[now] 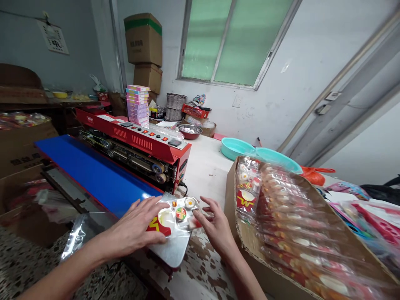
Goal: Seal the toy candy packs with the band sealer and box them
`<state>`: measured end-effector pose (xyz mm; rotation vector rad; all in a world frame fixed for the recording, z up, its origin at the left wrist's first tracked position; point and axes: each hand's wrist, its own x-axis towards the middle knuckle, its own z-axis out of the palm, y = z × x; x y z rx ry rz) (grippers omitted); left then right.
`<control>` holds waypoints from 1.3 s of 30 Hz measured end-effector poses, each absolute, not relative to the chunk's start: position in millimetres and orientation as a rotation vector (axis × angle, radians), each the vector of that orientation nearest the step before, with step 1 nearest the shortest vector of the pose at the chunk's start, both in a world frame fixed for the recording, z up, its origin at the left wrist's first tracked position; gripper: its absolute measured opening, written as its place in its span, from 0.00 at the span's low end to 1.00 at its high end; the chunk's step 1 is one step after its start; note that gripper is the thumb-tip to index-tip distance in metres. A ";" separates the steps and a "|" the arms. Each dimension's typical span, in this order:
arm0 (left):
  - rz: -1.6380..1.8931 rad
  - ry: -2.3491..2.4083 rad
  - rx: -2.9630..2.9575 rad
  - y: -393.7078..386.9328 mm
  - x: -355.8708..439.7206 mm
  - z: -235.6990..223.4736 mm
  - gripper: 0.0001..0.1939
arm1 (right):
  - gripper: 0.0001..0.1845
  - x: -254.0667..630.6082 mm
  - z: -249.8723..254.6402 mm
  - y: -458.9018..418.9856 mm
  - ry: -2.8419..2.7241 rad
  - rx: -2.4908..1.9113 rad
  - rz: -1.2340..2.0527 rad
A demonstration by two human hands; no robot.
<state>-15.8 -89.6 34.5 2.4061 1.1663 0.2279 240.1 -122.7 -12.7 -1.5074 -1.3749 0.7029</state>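
A clear plastic bag (180,227) of small toy food pieces lies on a grey metal plate (172,253) at the end of the blue conveyor belt. Through the film show a red fries-style holder (160,227), a round pizza-like piece (181,213) and a fried-egg piece (190,203). My left hand (140,221) rests flat across the bag's left part, fingers stretched and thumb apart. At its right edge is my right hand (214,225), fingers bent but spread, thumb near the film; whether it touches the bag is unclear.
A red sealing machine (137,143) stands behind the blue belt (93,171). To the right, a cardboard box (234,196) holds several packed bags (296,225). Turquoise basins (237,148) sit behind it. An empty-looking clear bag (78,233) hangs at the left.
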 end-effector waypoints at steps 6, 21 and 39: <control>0.098 1.015 2.518 -72.4 -7.7 54.0 0.17 | 0.39 233.0 -26.8 -133.8 -1.156 -1.528 0.884; -0.556 0.714 2.597 -27.6 28.6 82.7 0.19 | 0.37 232.5 -20.6 -130.0 -1.019 -1.393 1.056; -0.027 0.539 2.655 -36.5 35.5 88.5 0.02 | 0.34 233.0 -14.3 -133.9 -1.315 -1.435 0.894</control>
